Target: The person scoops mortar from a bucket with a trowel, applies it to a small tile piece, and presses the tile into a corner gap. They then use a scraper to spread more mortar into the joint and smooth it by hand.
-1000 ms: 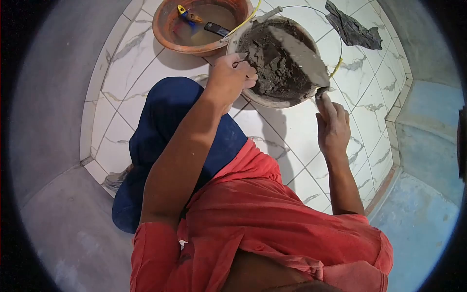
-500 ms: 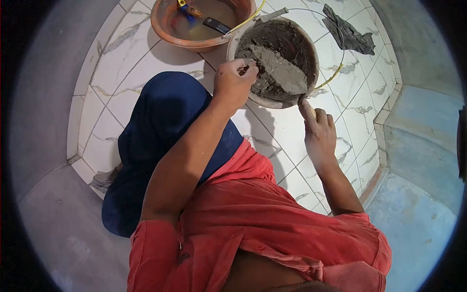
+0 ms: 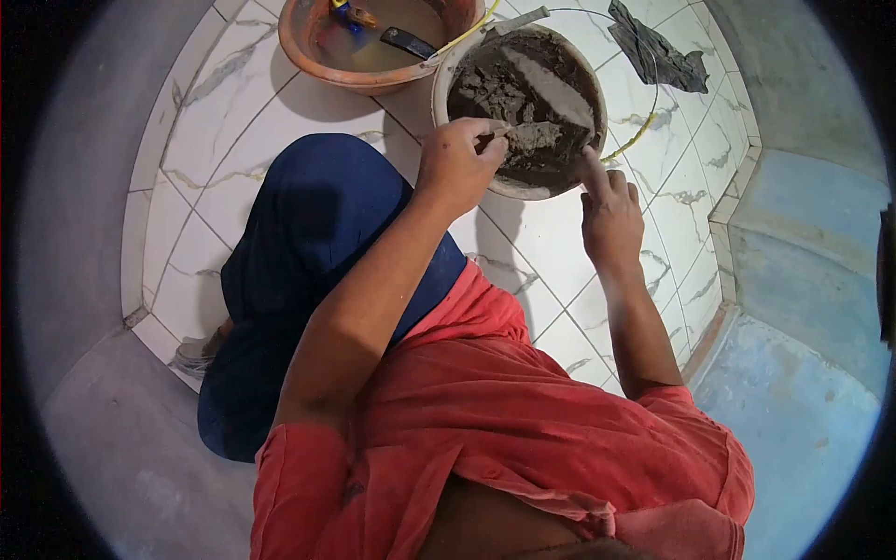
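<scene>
A bucket (image 3: 597,117) of wet grey mortar (image 3: 485,84) stands in front of me on the tiles. My right hand (image 3: 611,210) is closed at its near right rim, on the handle of a trowel (image 3: 549,86). The trowel's mortar-coated blade points up and left inside the bucket. At the near left rim, my left hand (image 3: 459,163) pinches a thin mortar-coated piece (image 3: 532,138), whose kind I cannot make out. That piece reaches over the mortar beside the trowel blade.
Left of the bucket is an orange basin (image 3: 359,79) of murky water, holding a blue-and-yellow tool (image 3: 353,13) and a black-handled item (image 3: 408,42). A crumpled dark bag (image 3: 658,51) lies to the right. A wire bail (image 3: 651,75) loops beyond the bucket; walls surround the tiled floor.
The trowel blade has turned on edge and shifted up, away from my left hand. The thin piece in my left hand now shows more, carrying mortar over the bucket.
</scene>
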A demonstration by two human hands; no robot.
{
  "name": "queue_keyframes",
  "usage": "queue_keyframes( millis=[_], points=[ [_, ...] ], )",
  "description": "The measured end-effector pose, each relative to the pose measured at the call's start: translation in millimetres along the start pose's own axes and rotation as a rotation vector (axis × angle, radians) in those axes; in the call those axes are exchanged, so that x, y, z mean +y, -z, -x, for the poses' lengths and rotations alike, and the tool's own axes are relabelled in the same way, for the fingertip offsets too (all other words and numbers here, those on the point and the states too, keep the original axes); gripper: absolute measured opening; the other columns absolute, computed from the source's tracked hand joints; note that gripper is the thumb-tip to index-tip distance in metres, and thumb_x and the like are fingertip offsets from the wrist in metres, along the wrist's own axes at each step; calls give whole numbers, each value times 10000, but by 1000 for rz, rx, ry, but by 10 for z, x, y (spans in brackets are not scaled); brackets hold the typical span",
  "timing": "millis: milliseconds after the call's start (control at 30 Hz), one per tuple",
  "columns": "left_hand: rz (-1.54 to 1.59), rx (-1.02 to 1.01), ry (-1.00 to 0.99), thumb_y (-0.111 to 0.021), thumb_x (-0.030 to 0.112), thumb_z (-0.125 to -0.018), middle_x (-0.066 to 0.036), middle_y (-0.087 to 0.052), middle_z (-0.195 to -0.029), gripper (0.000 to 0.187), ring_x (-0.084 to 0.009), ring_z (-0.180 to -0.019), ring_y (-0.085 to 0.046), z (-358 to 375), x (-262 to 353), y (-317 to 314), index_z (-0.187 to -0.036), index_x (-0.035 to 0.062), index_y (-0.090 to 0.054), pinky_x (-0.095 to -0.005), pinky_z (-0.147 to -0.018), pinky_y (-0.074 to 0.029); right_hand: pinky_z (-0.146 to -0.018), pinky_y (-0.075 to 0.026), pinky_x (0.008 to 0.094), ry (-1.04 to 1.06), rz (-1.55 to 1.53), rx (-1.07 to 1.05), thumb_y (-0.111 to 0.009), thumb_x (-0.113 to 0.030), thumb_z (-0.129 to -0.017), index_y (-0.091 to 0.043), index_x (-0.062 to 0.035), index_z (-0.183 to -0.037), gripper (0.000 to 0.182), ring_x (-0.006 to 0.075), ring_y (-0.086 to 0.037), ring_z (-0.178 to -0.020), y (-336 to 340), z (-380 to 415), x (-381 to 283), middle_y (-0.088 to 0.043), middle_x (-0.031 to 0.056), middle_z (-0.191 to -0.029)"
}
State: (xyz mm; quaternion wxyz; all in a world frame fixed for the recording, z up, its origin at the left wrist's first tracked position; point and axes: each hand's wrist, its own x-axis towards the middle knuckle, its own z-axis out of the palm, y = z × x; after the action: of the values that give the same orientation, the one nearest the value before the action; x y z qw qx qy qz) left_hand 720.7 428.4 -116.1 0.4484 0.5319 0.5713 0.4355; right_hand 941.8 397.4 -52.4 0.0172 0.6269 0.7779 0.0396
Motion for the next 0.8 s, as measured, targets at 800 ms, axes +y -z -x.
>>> queue_keyframes(
  millis=[800],
  points=[
    [1060,133,536,-624,40,-902,-106,-622,-959,128,-198,-876,-642,-40,166,19,-985,-56,-608,-304,-835,-597,-696,-477,387,99,126,161,-544,5,-808,-531,-283,-1388,648,268,-559,-803,-138,313,305,-594,93,-957]
  ],
)
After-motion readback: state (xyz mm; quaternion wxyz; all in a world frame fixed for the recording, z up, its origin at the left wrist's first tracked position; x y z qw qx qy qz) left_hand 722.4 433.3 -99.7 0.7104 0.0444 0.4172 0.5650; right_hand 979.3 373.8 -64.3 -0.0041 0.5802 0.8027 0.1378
